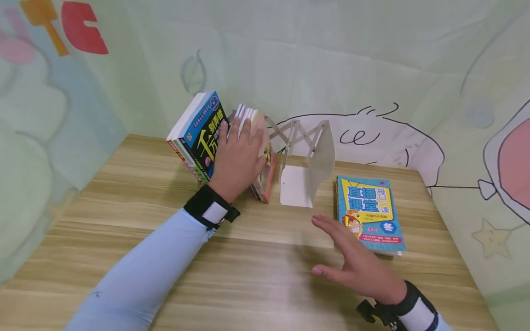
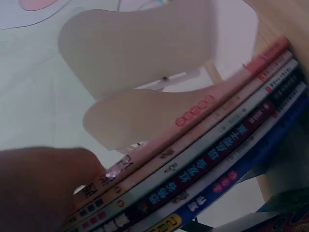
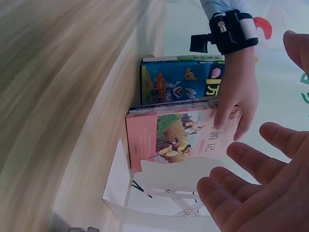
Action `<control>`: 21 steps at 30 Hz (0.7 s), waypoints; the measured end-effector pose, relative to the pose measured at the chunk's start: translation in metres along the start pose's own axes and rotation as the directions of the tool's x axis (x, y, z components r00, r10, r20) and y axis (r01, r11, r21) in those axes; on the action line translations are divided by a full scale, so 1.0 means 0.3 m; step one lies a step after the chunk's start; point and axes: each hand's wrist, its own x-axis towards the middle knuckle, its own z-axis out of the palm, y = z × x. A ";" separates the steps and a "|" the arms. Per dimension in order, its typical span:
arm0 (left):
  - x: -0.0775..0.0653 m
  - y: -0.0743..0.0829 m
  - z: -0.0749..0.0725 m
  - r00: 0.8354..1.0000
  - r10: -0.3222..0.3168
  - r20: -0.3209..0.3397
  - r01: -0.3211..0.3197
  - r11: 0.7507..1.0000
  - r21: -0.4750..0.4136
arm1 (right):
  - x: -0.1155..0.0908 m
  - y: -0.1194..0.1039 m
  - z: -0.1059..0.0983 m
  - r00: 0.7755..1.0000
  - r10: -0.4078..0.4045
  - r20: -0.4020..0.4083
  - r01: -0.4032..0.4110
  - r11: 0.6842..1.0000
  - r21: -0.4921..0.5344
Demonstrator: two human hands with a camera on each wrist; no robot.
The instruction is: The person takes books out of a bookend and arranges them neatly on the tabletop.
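My left hand [image 1: 238, 161] grips a row of thin upright books [image 2: 183, 159] from above, the thumb against the pink outermost book [image 3: 145, 140]. Several spines show side by side in the left wrist view. To their left, thicker books with a black-and-blue cover [image 1: 209, 122] lean to the left. Right of the held books is a white metal expandable bookend [image 1: 323, 156] with crossed struts and an upright end plate. My right hand [image 1: 360, 264] hovers over the table with fingers spread, holding nothing, in front of a flat pile of blue-covered books [image 1: 372, 216].
The wood-grain table [image 1: 256, 276] meets a printed cloth backdrop [image 1: 265, 59] at the back and sides. The bookend's white base plate [image 1: 296, 186] lies flat on the table, between the held books and the blue pile.
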 end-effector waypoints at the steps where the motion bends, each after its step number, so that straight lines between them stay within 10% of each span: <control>1: 0.000 0.000 0.003 1.000 -0.002 0.001 0.002 1.000 0.016 | -0.001 0.000 0.001 1.000 0.004 0.001 -0.004 1.000 0.001; 21: 0.014 0.061 -0.017 1.000 0.023 -0.013 -0.022 0.995 0.101 | -0.019 0.006 0.007 1.000 -0.003 0.001 0.003 1.000 0.017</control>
